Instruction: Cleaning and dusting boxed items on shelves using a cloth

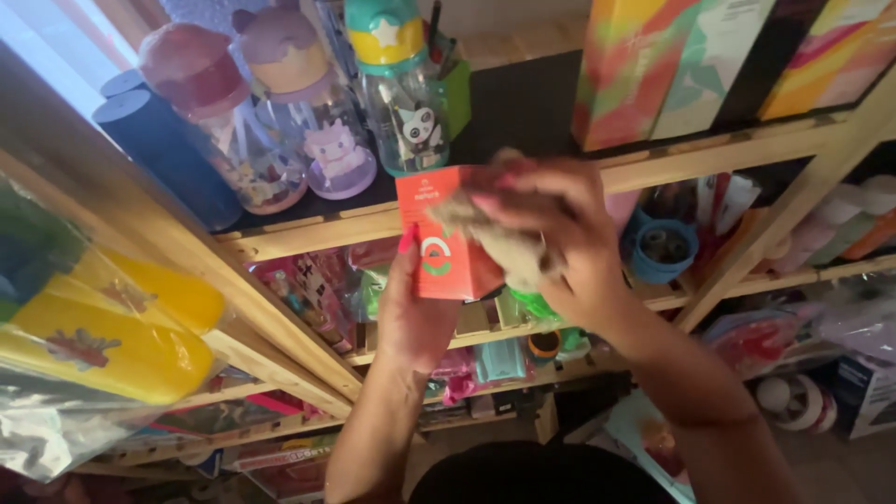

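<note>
Here the left hand point(411, 313) holds a small orange carton point(446, 233) upright in front of the wooden shelf point(317, 231), its fingers closed around the box's lower left edge with the fingertips curling up along the side. The right hand point(560, 238) presses a crumpled beige cloth point(509, 245) against the carton's right face; its fingers are bunched over the cloth, gripping it, so the box sits between the two sets of fingers.

The carton looks like thin printed card, so it probably weighs little and would dent if squeezed across its broad faces. Its glossy skin may slip a bit under dry fingers. The safest hold seems to be along the edges and corners, where the folded card is stiffest, much as the left fingers have it now. The cloth is soft and limp; it takes whatever shape the fingers give it and needs only a loose pinch.

Just above the fingers, clear drinking bottles point(406, 98) with coloured caps stand in a row on the shelf. Left of the fingers lie yellow cases point(112, 345) in plastic wrap, and to the right a blue cup point(661, 247) sits on a lower shelf.
</note>
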